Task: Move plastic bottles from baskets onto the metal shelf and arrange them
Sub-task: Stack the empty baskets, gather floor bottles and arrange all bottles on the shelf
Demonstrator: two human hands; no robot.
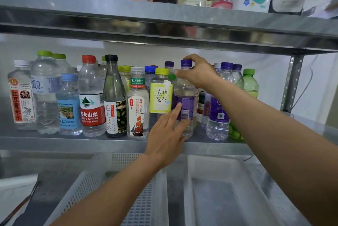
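Note:
A purple-capped, purple-labelled bottle [184,97] stands upright at the front of the metal shelf [73,142]. My right hand [198,72] grips its neck and shoulder from above, fingers curled round just under the cap. My left hand [169,130] touches the lower part of the same bottle with straight fingers laid against its label. Several other bottles stand in rows to the left, among them a yellow jasmine tea bottle [161,96], a ship-label oolong bottle [137,105] and a red-label water bottle [90,97]. More purple-capped bottles [218,101] stand to the right.
Two white plastic baskets sit below the shelf: a perforated one [102,176] on the left and a smooth one [225,171] on the right, neither showing bottles inside. The upper shelf [164,24] carries cartons and jars. A perforated upright post [292,83] stands at the right.

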